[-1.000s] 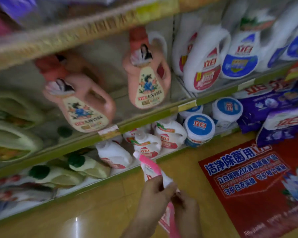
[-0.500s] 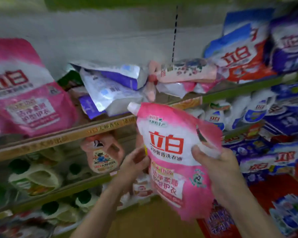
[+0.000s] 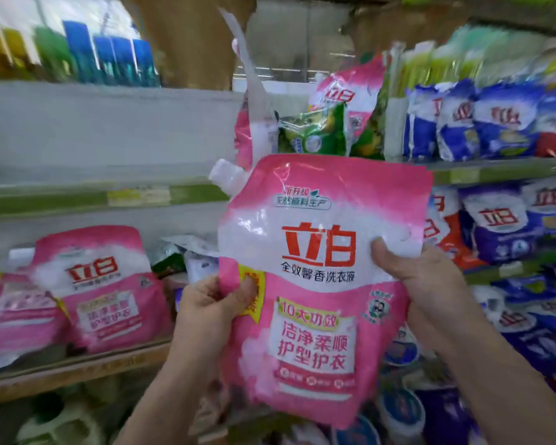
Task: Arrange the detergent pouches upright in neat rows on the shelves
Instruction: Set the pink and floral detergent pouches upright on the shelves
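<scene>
Pouch: the pink detergent pouch [image 3: 318, 284] is up in front of the shelving, held in the air, upright with its label facing the camera and its white spout [image 3: 222, 172] at the top left corner.
Left hand: the left hand [image 3: 211, 303] pinches the pouch's left edge, thumb on the front, fingers curled behind.
Right hand: the right hand [image 3: 414, 277] grips the right edge higher up, thumb pressed onto the label, fingers out of sight behind.
Weight: it bulges low and looks full of liquid, so I judge it fairly heavy for its size, with the load sitting at the bottom.
Feel: soft film that creases under the thumbs; glossy, so likely slippery; the contents will probably slosh and the body sag if held by one corner.
Where to hold: both side seams, as now, look the safest hold; the spout is stiff but seems a poor handle.
Standing it: the base needs setting down flat, or I expect it to flop forward.
Surface: the middle shelf [image 3: 77, 364] at lower left carries standing pink pouches [image 3: 100, 284]; beside them, slumped packets [image 3: 190, 252] lie in a heap.
Upper shelf: a long bare stretch of upper shelf [image 3: 77, 195] on the left; another pink pouch [image 3: 350, 101] and green packs [image 3: 312, 133] lean untidily behind.
Room: blue and purple bags [image 3: 495, 123] crowd the shelves on the right; details are blurred.
</scene>
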The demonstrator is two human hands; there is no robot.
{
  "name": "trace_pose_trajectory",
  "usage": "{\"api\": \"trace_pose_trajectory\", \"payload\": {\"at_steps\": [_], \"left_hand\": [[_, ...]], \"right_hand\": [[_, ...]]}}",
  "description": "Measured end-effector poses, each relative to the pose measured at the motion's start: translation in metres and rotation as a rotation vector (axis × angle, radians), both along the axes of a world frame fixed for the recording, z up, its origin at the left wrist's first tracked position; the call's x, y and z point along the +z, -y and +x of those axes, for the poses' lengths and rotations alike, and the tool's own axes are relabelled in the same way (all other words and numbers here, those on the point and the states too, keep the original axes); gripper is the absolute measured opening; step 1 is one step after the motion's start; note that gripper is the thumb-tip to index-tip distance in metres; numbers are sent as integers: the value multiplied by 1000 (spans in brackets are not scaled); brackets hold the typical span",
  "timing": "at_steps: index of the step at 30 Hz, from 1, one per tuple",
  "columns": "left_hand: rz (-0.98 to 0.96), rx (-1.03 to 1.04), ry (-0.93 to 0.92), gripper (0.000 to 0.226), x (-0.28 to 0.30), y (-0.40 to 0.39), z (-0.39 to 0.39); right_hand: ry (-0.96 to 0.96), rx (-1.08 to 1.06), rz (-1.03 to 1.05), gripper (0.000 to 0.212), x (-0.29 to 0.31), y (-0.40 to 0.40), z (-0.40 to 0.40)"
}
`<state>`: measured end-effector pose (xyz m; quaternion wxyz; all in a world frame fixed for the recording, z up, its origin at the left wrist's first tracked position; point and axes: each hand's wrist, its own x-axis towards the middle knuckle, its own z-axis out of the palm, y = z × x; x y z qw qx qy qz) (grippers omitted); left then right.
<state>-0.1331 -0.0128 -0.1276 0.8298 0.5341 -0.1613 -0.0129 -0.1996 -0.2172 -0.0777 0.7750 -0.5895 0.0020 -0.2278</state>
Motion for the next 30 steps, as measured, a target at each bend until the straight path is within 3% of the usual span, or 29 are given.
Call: {"api": "trace_pose_trajectory", "payload": {"at_steps": [6,11,16,25,29,30], "left_hand": [[-62,180,118,4,48,-10,-2],[-105,271,184,6,88,-38,10],[-131,322,260,30,123,-70,44],[-117,458,267,14,206,-137,147],[-106,476,253,14,223,-151,194],[-99,478,237,13,222,-154,206]], "right_hand": [[106,208,54,26,27,-1,31],[-8,432,2,34,11,-20,55],[152,185,-184,5,48,-62,90],[285,-99,-413,21,156,-137,200],[303,-223,-430,5,176,-162,255],[301,-248,-431,11,176,-167,267]]}}
